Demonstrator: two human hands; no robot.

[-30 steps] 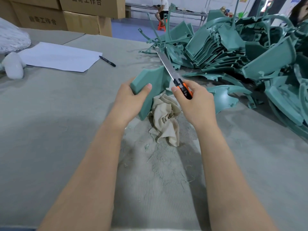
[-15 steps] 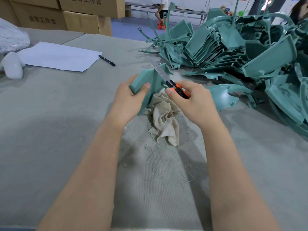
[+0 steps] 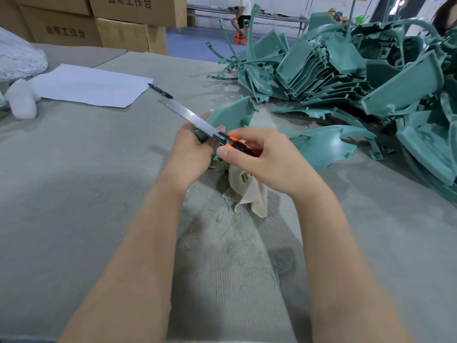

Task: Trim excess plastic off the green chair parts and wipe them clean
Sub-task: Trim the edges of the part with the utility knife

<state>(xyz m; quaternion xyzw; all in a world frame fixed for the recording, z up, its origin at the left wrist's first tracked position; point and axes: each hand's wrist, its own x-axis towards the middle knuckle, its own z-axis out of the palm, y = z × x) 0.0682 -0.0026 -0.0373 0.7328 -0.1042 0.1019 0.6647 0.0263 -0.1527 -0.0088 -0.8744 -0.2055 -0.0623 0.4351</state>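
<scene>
— Where is the green plastic chair part (image 3: 230, 117)?
— Mid grey counter (image 3: 74, 181), gripped by the left hand (image 3: 190, 152). The right hand (image 3: 267, 157) clamps an orange-and-black utility knife (image 3: 237, 144), and its long blade crosses the left hand.
— Around it?
— A crumpled beige cloth (image 3: 249, 191) underneath, heaped green parts (image 3: 346, 70) far right, a white paper sheet (image 3: 91, 85) and black pen (image 3: 160, 90) far left.

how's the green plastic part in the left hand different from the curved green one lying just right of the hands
The angular green plastic part is gripped by the left hand and tilted up; the curved green plastic part lies on the grey table, untouched. The angular part shows a flat panel, the curved part an arched shell. The orange-handled knife crosses only the angular part. Both are green plastic.
</scene>
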